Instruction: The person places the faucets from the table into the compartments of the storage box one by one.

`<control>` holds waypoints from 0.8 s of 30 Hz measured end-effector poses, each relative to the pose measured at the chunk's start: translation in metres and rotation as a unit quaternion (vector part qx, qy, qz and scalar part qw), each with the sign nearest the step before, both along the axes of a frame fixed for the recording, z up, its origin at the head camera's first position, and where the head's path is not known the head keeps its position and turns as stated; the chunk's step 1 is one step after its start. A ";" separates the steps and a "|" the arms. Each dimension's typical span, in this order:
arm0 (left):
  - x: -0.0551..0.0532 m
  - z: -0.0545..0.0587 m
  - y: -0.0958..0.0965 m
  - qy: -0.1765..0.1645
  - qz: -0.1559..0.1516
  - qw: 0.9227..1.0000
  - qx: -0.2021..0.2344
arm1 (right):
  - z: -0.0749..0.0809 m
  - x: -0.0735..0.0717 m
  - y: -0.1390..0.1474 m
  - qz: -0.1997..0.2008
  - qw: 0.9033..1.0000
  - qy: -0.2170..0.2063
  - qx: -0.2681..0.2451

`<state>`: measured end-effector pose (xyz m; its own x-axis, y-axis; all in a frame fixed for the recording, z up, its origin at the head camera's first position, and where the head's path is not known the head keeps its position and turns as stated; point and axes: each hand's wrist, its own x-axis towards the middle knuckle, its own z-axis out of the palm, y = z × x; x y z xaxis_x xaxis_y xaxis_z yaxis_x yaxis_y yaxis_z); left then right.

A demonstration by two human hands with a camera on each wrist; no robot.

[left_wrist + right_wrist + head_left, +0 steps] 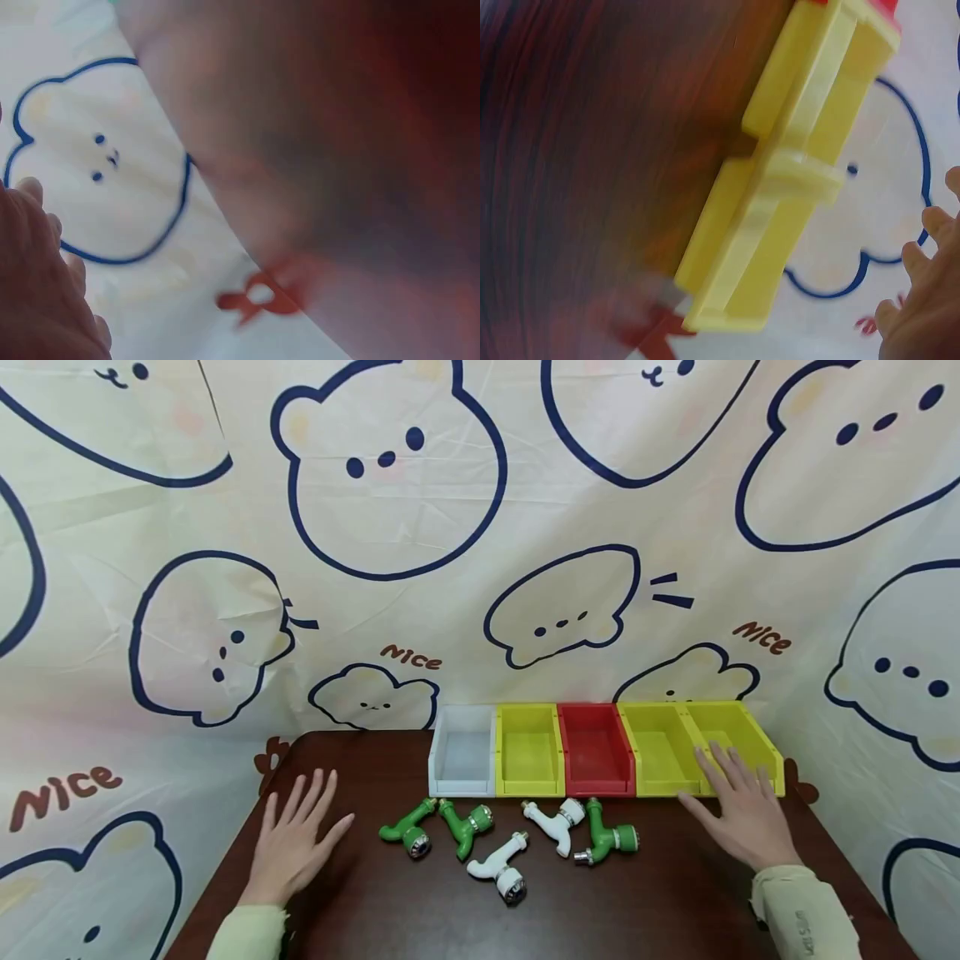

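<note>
You hold both arms out in front of you, with the backs of your hands facing up. Your left hand (296, 842) is near the left edge of the surface (367, 918), and its fingers point away from you. Its grip is spread wide and has hold of nothing. Your right hand (744, 817) is at the right end of the bins, partly in front of the last yellow bin (729, 727). Its grip is wide too, fingers apart, with nothing in it. You cannot tell if either hand touches anything. You wear pale sleeves (806, 912).

The surface is dark red-brown and a bit shiny. Behind it hangs a pale cloth (577, 522) with big blue bear shapes and the word "Nice" in brown.

A row of bins stands at the back of the surface: white (461, 762), yellow (528, 758), red (597, 758), then two more yellow ones.

Five taps lie in front of the bins, between your hands. Two green taps (463, 830) are on the left. A white tap (501, 865) lies closest to you, and another white tap (560, 827) is farther back. One more green tap (602, 838) is on the right. Their knobs have shiny silver parts.
</note>
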<state>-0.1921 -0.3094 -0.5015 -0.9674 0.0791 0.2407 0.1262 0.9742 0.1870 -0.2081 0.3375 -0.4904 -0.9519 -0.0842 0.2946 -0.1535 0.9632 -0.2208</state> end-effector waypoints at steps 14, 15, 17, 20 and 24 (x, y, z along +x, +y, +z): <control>-0.112 0.010 0.105 -0.054 -0.113 0.991 0.036 | -0.024 0.002 -0.095 0.141 0.987 -0.076 0.022; -0.117 0.009 0.112 -0.073 -0.117 0.989 0.048 | -0.024 0.003 -0.099 0.147 0.985 -0.090 0.025; -0.127 0.007 0.124 -0.113 -0.116 0.984 0.072 | -0.025 0.004 -0.107 0.151 0.981 -0.122 0.024; -0.134 0.003 0.135 -0.157 -0.109 0.976 0.106 | -0.026 0.005 -0.115 0.151 0.976 -0.157 0.017; -0.136 0.002 0.142 -0.184 -0.096 0.973 0.103 | -0.031 0.004 -0.124 0.148 0.975 -0.167 0.013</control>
